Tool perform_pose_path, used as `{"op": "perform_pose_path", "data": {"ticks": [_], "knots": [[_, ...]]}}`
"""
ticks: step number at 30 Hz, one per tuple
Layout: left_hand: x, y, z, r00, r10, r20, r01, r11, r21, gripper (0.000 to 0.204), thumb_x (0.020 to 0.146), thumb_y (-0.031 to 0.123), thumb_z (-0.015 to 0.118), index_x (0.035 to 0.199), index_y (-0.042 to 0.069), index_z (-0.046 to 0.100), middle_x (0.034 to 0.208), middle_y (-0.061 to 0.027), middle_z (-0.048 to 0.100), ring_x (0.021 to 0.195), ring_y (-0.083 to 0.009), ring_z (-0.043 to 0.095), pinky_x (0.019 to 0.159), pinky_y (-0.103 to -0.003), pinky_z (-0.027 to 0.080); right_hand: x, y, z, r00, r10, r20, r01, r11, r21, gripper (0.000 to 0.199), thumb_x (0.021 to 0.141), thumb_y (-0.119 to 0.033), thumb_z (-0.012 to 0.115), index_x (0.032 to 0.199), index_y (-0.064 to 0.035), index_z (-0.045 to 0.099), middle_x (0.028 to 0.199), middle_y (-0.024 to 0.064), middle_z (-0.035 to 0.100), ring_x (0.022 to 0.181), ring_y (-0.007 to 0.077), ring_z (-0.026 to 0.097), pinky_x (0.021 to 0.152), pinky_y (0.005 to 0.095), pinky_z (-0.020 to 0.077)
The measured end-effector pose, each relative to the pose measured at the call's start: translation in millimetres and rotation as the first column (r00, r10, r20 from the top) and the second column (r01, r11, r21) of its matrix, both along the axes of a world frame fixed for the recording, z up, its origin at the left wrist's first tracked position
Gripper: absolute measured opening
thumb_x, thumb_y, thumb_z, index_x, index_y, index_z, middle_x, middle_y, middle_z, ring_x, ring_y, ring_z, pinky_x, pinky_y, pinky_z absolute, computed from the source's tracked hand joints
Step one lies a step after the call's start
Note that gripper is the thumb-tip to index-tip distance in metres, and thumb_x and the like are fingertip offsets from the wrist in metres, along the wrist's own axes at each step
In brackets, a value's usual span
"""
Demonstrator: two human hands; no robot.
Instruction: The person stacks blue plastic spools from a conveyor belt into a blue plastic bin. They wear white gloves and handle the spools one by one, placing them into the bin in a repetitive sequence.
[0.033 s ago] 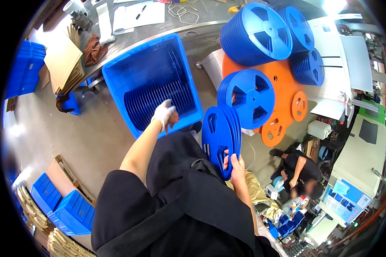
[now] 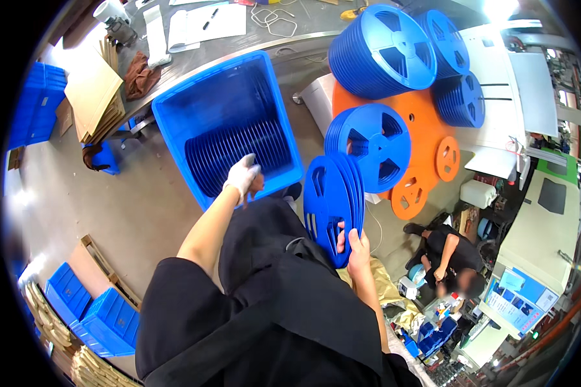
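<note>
a factory workshop, by its large pale machine, stacked blue crates, wooden pallet and metal workbench

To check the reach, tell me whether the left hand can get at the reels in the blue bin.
Probably yes: the left hand is by the near side of the blue bin, whose top is open, and no lid shows over the reels.

Beyond the blue bin runs the grey desk, and on it we see white papers straight past the bin, a rumpled brown cloth off the bin's far left corner! Right of the bin, the orange platform bears stacks of blue reels!
</note>
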State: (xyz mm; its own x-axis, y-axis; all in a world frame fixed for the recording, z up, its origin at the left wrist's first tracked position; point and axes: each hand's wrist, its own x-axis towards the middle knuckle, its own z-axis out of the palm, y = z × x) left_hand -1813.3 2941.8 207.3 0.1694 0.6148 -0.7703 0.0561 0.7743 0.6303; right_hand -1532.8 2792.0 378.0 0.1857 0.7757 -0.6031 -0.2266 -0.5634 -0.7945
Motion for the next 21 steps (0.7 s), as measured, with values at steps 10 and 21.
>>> {"op": "perform_pose_path", "data": {"ticks": [10,21], "knots": [[-47,-39,116,0.6,-0.034,-0.799,0.796,0.118,0.593,0.06,0.071,0.004,0.062,0.127,0.023,0.053,0.139,-0.0101,0.045,0.077,-0.0212,0.059,0.068,-0.033,0.053,-20,71,77,0.794,0.028,-0.607,0.292,0.859,0.42,0.061,0.092,-0.057,0.047,0.115,-0.0005,0.051,0.064,-0.0009,0.042,0.048,0.0072,0.036,0.047,0.0227,0.0317],[-109,-40,167,0.556,0.136,-0.82,0.831,-0.059,0.553,0.032,0.073,0.01,0.057,0.106,0.012,0.059,0.13,-0.0111,0.053,0.069,-0.02,0.056,0.061,-0.032,0.052,-50,82,88,0.773,0.094,-0.628,0.23,0.88,0.415,0.073,0.091,-0.06,0.044,0.131,0.0004,0.044,0.076,0.0064,0.055,0.057,0.0147,0.049,0.053,0.0277,0.0423]]}}
